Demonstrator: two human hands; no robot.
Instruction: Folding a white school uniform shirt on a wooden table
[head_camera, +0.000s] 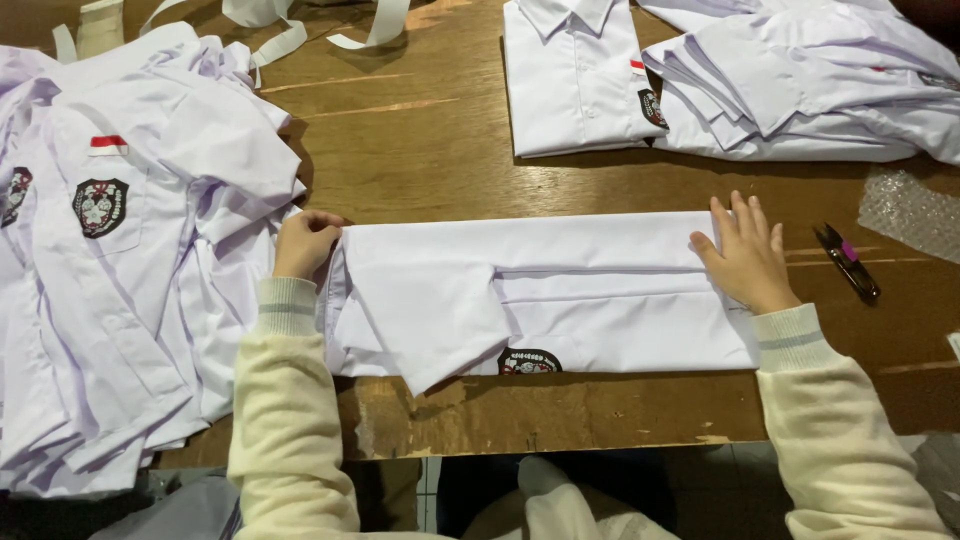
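Wooden table (430, 150) fills the view. Big loose heap of white shirts (110, 260) covers its left side, crest badges and a small red-white flag patch showing. Far right: stack of folded white shirts (800, 90), with one neatly folded shirt (570, 75) just beside it on the left. Centre, near the front edge: white shirt being folded (540, 300), laid as a long horizontal band, sleeve tucked across, badge peeking at its lower edge. Left hand (303, 243) is curled closed, pinching the shirt's left end next to the heap. Right hand (748, 255) is open flat, fingers spread, pressing down on the shirt's right end, gripping nothing. Bubble wrap piece (910, 210) at right edge. Small thread snips (848, 262) lie just right of the right hand, not touching. White fabric strips (300, 25) at top.
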